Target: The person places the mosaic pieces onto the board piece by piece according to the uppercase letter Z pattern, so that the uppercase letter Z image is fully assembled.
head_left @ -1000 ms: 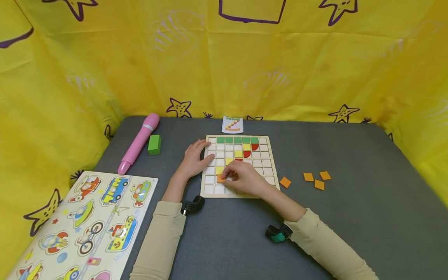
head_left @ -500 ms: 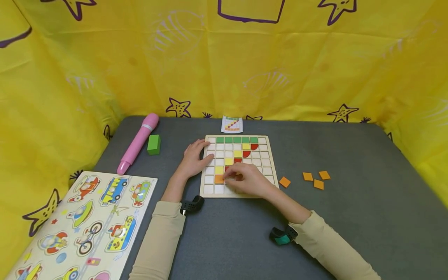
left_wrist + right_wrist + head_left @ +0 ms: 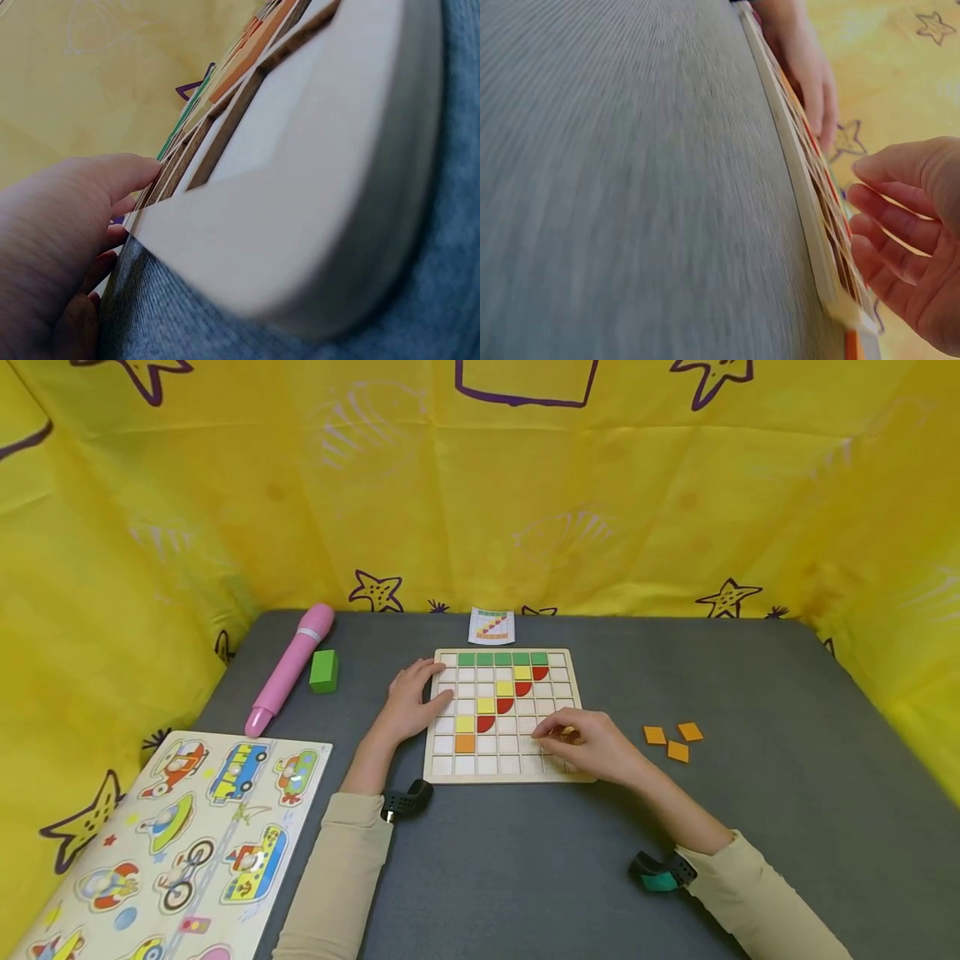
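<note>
A square wooden grid board point(image 3: 513, 779) lies on the table with green squares point(image 3: 504, 659) along its top row. A diagonal of yellow squares point(image 3: 485, 705) and red quarter-round tiles point(image 3: 504, 704) crosses it, and one orange square point(image 3: 465, 743) sits in a lower-left cell. My left hand point(image 3: 408, 703) rests at the board's left edge, its thumb on the frame in the left wrist view. Over the right side of the board is my right hand point(image 3: 588, 743); its fingers point(image 3: 896, 217) bend loosely around nothing in the right wrist view.
Loose orange tiles point(image 3: 678, 752) lie right of the board. A pattern card point(image 3: 492, 627) is behind it. To the left are a green block point(image 3: 324, 672), a pink microphone-shaped object point(image 3: 288, 670) and a picture puzzle board point(image 3: 300, 827). A yellow cloth point(image 3: 480, 510) surrounds the dark table.
My right hand has let go of the orange square in its lower-left cell and moved right across the board, now covering the nearest loose orange tile. The left hand stays at the edge.
</note>
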The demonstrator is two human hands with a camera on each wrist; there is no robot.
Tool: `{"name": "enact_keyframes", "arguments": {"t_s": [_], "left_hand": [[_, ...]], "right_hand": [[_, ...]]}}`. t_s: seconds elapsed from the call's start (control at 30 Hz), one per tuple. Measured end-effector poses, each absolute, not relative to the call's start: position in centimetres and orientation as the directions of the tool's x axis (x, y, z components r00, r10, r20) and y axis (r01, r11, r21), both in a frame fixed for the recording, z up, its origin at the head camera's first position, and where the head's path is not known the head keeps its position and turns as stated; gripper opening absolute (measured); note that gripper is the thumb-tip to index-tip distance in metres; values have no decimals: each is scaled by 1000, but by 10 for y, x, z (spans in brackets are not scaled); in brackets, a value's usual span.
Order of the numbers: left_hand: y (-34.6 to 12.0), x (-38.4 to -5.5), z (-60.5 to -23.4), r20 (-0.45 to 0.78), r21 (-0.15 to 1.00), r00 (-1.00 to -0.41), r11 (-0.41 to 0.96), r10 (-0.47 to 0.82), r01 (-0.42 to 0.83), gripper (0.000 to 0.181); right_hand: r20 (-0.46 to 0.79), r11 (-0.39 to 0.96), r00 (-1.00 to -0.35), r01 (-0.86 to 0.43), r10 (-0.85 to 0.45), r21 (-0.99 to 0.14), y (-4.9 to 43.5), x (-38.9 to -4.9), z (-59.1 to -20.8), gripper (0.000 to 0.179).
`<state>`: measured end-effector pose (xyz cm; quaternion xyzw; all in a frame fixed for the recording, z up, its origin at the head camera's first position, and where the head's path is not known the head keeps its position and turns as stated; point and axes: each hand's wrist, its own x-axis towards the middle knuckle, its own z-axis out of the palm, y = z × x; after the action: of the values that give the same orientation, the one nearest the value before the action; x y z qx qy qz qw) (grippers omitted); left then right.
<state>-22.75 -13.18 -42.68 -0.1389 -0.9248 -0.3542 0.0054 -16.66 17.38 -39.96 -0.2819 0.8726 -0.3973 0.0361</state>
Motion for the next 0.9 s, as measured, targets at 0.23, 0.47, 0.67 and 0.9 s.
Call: {"name": "enact_keyframes", "arguments": {"t_s": [0.23,0.47,0.67,0.9], "left_hand": [[-134,-226,-426,119,660,-961,703,250,264,54],[-133,-227,-427,111,655,-962,710,248,259,55],[-132,-227,-427,104,656,-964,712,243,251,55],[-132,-228,-426,112,653,-963,712,247,258,55]], "right_hand": [[170,552,-853,-459,-494,-696,207,-161,-399,13],[175,613,-855,-479,-489,-628,235,-158,-399,19],[177,617,-815,-541,-551,-571,247,-155,-398,33],[151,660,-845,-501,-513,-559,250,-153,-398,32]]}}
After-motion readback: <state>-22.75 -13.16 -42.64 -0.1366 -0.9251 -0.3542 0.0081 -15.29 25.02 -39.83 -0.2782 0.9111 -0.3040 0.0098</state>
